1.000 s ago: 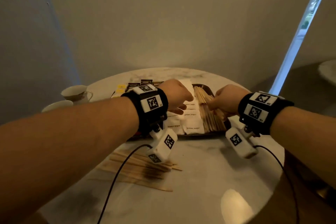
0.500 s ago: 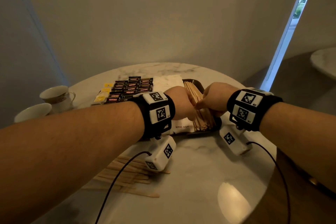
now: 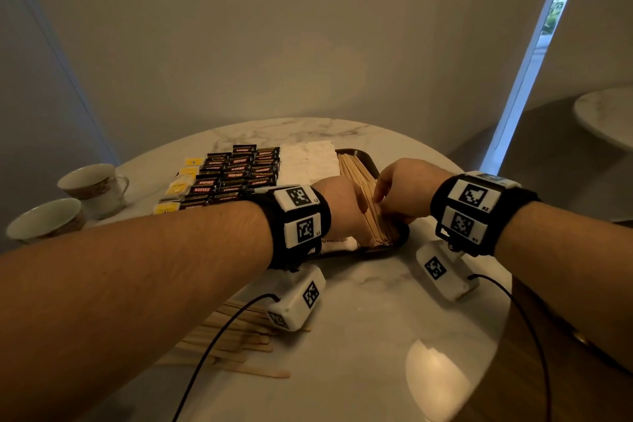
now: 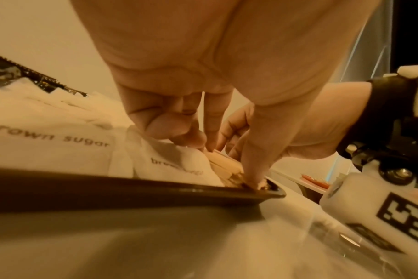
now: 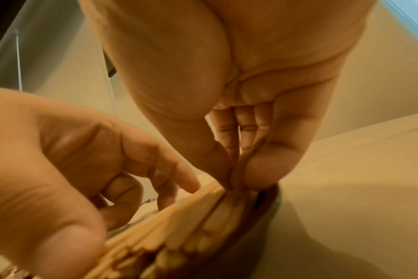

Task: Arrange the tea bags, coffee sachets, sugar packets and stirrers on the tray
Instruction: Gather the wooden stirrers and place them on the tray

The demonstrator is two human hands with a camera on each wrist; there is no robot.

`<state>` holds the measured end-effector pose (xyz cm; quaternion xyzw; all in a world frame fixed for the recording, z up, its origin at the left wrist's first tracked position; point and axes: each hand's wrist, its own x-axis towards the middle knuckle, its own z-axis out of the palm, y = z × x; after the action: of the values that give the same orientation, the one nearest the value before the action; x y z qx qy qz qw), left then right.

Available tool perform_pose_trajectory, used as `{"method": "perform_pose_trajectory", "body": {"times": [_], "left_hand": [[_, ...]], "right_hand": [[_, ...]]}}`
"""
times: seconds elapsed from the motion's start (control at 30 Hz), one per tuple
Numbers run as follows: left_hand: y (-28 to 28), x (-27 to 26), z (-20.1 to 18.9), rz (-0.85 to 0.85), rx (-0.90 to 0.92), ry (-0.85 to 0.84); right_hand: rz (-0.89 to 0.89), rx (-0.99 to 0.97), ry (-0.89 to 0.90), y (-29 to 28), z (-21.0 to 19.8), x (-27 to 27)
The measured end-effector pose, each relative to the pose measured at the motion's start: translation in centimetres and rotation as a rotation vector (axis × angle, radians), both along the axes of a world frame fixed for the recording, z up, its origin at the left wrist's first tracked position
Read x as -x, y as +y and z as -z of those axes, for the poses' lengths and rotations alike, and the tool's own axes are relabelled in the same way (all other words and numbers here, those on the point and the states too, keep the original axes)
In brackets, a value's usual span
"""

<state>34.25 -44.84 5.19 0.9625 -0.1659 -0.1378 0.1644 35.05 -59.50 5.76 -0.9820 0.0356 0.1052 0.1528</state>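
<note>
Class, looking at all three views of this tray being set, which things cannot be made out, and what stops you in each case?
- Head view: near tray edge, hidden behind left hand.
- Head view: loose stirrers on table, partly covered by the left forearm.
- Left wrist view: second sugar packet print, blurred.
- Right wrist view: stirrer stack ends, blurred; right hand covers the top.

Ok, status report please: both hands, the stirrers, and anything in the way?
Both hands on tray stirrers: left hand pressing, right hand pinching. Tray holds sachets, sugar. Loose stirrers on table. No obstruction.
</note>
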Motion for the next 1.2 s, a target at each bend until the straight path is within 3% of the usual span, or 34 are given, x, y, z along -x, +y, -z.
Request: {"method": "perform_pose_trajectory", "body": {"times": [0.2, 0.53, 0.77, 1.0, 1.2], "left_hand": [[0.0, -0.1, 0.1, -0.014, 0.010, 0.001], [-0.6, 0.3, 0.2, -0.012, -0.002, -0.014], [-0.6, 0.5, -0.1, 0.002, -0.033, -0.041], [-0.2, 0.6, 0.2, 0.005, -0.005, -0.006], [0.1, 0.8, 0.1, -0.004, 0.032, -0.034]], "right_hand": [[0.035, -0.134, 0.003, -0.5, 0.0, 0.1], [-0.062, -0.049, -0.105, -1.2, -0.8, -1.1], [-0.169, 0.106, -0.041, -1.1, -0.5, -2.7], [-0.145, -0.050, -0.050, -2.5, -0.1, -3.3], [-0.151, -0.043, -0.063, -2.3, 0.5, -2.6]]}}
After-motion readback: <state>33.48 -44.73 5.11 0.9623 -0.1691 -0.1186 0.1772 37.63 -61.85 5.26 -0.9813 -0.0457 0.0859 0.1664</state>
